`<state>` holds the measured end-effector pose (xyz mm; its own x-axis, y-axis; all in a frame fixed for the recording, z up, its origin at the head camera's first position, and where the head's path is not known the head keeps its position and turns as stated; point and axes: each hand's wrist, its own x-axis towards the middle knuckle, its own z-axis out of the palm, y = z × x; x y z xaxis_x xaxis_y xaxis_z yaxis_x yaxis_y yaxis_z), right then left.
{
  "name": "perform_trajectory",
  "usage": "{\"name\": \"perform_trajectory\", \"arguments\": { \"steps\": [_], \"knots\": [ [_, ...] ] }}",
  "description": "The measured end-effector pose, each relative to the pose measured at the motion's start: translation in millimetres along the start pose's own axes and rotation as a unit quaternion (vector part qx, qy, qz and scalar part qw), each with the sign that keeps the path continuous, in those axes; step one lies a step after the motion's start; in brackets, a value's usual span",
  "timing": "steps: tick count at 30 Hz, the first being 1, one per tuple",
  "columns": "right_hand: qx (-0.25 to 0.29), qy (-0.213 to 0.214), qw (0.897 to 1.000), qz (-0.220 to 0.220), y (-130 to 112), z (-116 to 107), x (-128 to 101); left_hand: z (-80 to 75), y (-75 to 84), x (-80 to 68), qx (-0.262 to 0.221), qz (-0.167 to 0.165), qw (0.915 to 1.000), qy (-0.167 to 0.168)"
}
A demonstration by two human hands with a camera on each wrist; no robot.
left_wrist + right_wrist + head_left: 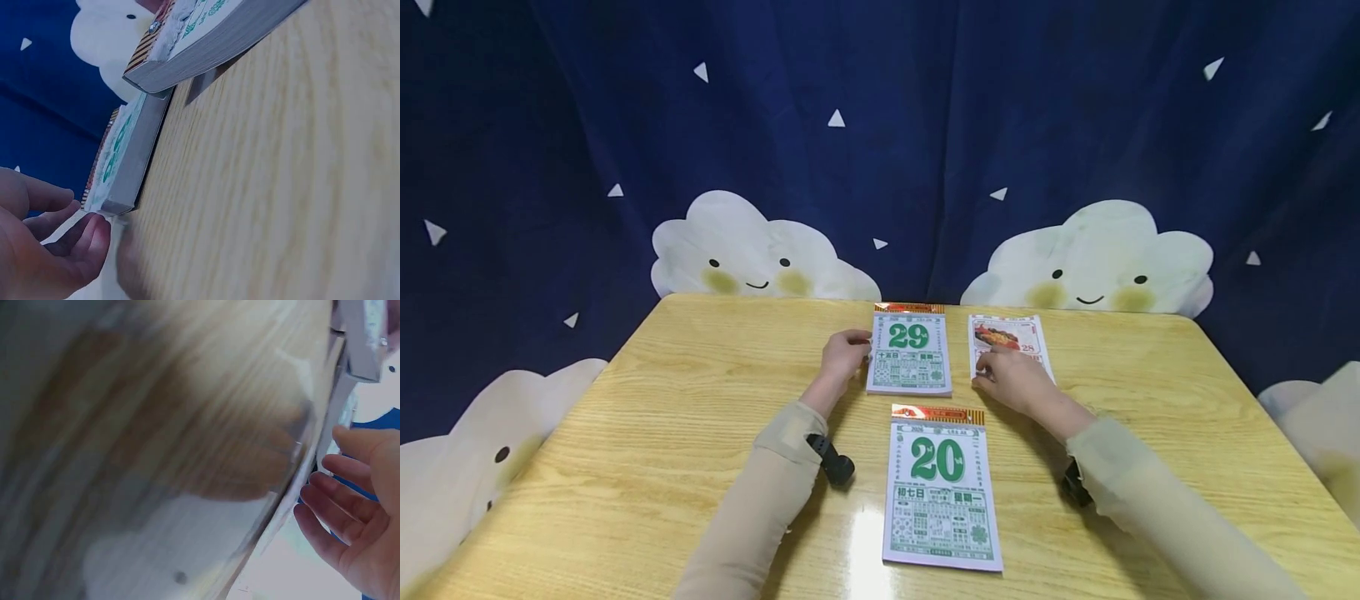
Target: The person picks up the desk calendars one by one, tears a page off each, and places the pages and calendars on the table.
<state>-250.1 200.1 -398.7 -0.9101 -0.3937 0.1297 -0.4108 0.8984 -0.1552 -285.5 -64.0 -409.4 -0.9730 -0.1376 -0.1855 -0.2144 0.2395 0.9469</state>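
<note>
A tear-off calendar (910,354) showing a green 29 lies near the table's far edge. My left hand (846,357) is at its left side, fingers slightly bent; in the left wrist view the fingertips (94,232) are by the calendar's corner, and I cannot tell if they touch it. To the right lies a calendar page or pad (992,323) with a red 28 and a food picture. Over its lower part is my right hand (1017,379), loosely bent, hiding some of the print. In the right wrist view its fingers (337,506) are apart with nothing gripped.
A second thick tear-off calendar (942,500), with a green 20, lies nearer on the wooden table (700,433), between the forearms. Behind the table hangs a dark blue curtain (895,150) with clouds. A dark wrist device (832,461) is strapped at the left wrist.
</note>
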Motion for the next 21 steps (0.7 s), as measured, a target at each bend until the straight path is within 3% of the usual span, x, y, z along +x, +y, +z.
{"name": "perform_trajectory", "arguments": {
  "steps": [6,14,21],
  "knots": [
    [0.055,0.025,0.998,0.001,2.5,-6.9,-7.4,-9.2,1.1,-12.2,0.011,0.028,0.9996,0.0],
    [0.109,0.023,0.994,0.02,4.4,-15.5,-23.1,-22.2,-2.2,-28.7,0.015,0.053,0.9984,-0.012],
    [0.149,-0.011,0.988,0.048,0.0,-25.5,-38.6,-33.6,-5.2,-43.5,-0.002,0.033,0.9984,-0.046]
  ]
}}
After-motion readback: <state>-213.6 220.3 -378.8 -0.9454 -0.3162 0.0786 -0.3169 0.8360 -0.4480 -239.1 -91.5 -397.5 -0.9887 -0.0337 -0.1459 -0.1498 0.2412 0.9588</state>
